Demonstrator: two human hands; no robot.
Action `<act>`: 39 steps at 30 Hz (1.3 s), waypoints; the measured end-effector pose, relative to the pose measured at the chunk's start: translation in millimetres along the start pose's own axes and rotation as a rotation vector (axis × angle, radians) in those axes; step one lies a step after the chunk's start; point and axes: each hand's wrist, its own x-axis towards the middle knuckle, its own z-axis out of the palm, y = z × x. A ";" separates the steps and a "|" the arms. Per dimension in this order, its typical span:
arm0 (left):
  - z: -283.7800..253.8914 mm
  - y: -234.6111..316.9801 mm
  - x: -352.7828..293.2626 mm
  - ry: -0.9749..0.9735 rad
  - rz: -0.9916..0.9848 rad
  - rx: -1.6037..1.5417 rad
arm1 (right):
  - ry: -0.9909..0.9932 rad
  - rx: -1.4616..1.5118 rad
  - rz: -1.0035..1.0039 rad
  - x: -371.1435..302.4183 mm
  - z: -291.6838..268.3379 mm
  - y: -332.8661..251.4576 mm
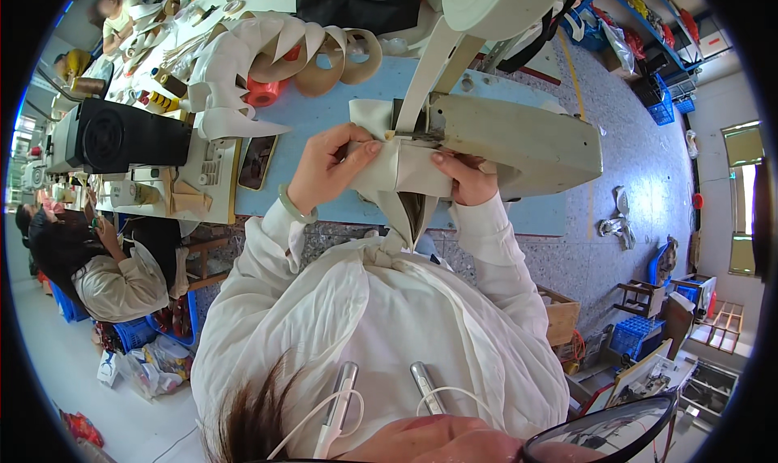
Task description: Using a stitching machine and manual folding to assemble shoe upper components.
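Pinching the near left part of an off-white leather-like piece [381,171] between thumb and forefinger, the left hand [332,165] works opposite the right hand [470,178], which presses its thumb on the piece's right end; the right hand's other fingers are mostly hidden, so their exact hold cannot be told. The piece lies at the left end of a beige machine [523,143], right by its small metal working parts, with a folded tail [405,216] hanging toward the wearer.

As a judgement, the work is partway along: the piece is in place at the machine and spread between both hands, but it has not been taken clear. Whether any stitching or folding on it is complete does not show, so what remains cannot be measured.

Beyond the left hand, on the light-blue worktop [304,110], a band of pointed white pieces [215,74] curves near tan rings [318,76] and a red roll [263,94]; whether these pieces are finished or waiting is unclear.
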 end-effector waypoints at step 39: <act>-21.3 24.5 -16.7 -0.204 -0.016 0.051 | -0.278 -0.179 0.206 -25.3 1.3 -40.2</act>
